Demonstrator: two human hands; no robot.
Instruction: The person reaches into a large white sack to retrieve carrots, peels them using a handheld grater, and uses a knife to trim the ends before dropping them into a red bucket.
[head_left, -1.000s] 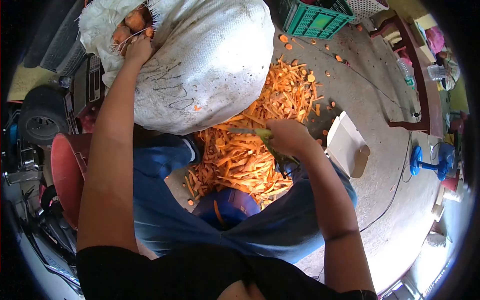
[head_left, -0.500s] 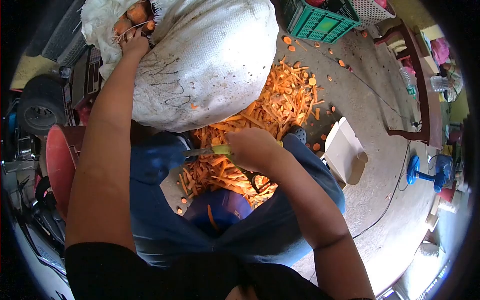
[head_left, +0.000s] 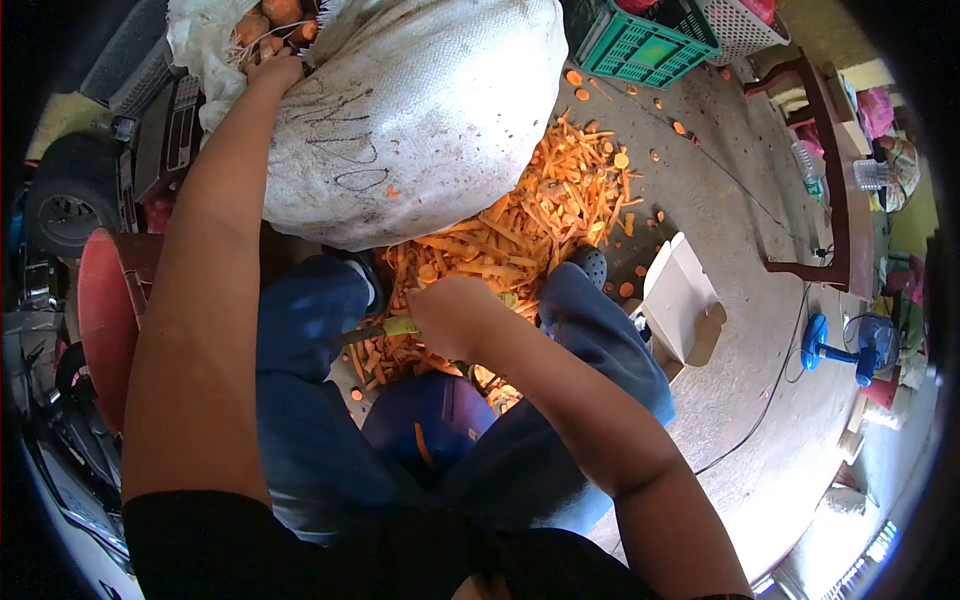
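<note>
Right hand [head_left: 452, 315] shifts down-left to centre, clenching tool [head_left: 401, 326] | left hand [head_left: 275, 70] at carrots [head_left: 282, 12], upper left, grip unclear | carrots likely firm; grasp mid-body

At the top right, we see a green crate [head_left: 650, 52] beside a white basket [head_left: 742, 32]. Further right, we see a dark red wooden frame [head_left: 838, 180], two clear bottles [head_left: 870, 175] and a pink bag [head_left: 875, 112]. Below them, a blue fan [head_left: 848, 354] is near a black cable [head_left: 778, 393]. Far left is a wheel [head_left: 65, 215].
</note>
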